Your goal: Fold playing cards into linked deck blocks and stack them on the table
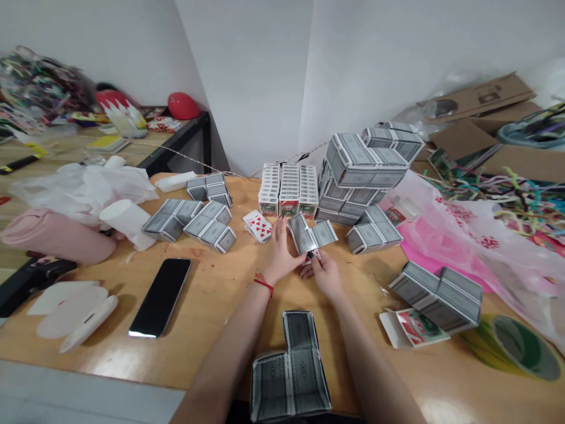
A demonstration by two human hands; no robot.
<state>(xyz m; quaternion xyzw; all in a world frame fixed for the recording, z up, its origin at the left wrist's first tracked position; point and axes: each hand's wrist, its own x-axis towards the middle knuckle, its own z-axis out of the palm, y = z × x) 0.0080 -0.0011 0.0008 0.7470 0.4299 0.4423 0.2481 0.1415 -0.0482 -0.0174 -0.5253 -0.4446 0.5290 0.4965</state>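
My left hand (pixel 281 254), with a red string at the wrist, is at the left side of a small structure of folded playing cards (pixel 303 234). Its fingers stretch upward, apart from the thumb, which reaches to the structure's lower edge. On the near side, my right hand (pixel 323 272) pinches the structure's bottom, where a red-marked card face shows between thumb and curled fingers. Left of it lie loose playing cards (pixel 258 226), a heart card on top. Behind stand rows of card packs (pixel 289 189). Close to my body sits a larger grey block of folded cards (pixel 291 368).
More folded-card blocks stand at left (pixel 209 227) and in a stack (pixel 364 171) at right. A phone (pixel 161 297) lies on the left. An opened card box (pixel 421 327), a roll of tape (pixel 514 347) and pink plastic (pixel 481 235) lie to the right.
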